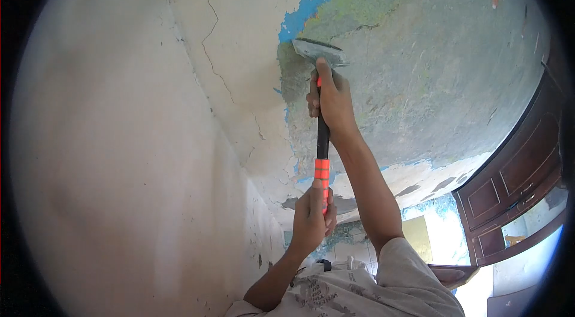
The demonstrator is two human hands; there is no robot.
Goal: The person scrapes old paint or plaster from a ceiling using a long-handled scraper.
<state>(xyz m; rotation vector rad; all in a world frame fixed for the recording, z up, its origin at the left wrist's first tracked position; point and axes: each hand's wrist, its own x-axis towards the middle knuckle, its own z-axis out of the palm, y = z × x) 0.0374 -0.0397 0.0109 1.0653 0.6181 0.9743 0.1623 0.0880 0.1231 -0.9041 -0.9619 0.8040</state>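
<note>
Holding: right hand (336, 104) grips the scraper (323, 144) just below its blade (320, 52); left hand (310, 216) wraps its red lower grip (321, 168).
Scraper blade: at the bare grey patch (419, 83), just beside blue paint (294, 25).
Far right: dark wooden cabinets (482, 202).

Stretches of the handle (323, 140) of the scraper (320, 52) are hidden inside the grips of the right hand (336, 101) and the left hand (308, 216), and the bottom edge of the view cuts off the shirt (365, 293) (its print too creased to read in full). The view's right side crops the wooden cabinet (509, 173); a tan object (514, 239) near the cabinet's lower edge is too small to identify.
</note>
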